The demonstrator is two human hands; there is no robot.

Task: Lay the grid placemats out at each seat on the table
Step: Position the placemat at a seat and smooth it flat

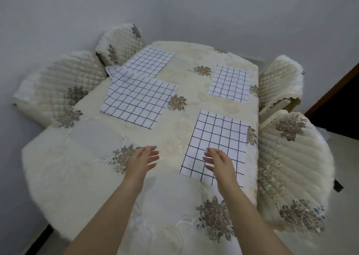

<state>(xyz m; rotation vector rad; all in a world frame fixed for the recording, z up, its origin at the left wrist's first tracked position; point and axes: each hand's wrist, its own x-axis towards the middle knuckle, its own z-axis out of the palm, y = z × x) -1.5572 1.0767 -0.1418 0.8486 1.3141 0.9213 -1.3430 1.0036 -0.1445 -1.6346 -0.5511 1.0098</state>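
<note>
Hovering over the table (87, 167), both hands are open and hold nothing. The left hand (142, 158) has its fingers spread a little and its palm turned toward the other hand, and it is above bare cloth (171, 196). The right hand (219, 162) has loose, soft fingers and is over the near corner of the near right mat (219, 136). I cannot tell if it touches the mat or only floats above it. Four white mats with dark grid lines lie flat on the table. The near right mat sits by the right edge, next to the near right chair (291, 167). The far right mat (230, 82) lies farther back on the same side, next to the far right chair (279, 79), and the two right mats are well apart. The near left mat (138, 102) lies on the left side, turned a bit crooked, near the near left chair (58, 85). The far left mat (149, 62) lies behind it by the far left chair (120, 40). These two left mats meet at one end and overlap a little there, where a bit of mat looks bent. The cloth is cream with brown flowers, and all four chairs wear puffy cream covers with the same flowers. A pale wall (174, 7) stands behind the table.
</note>
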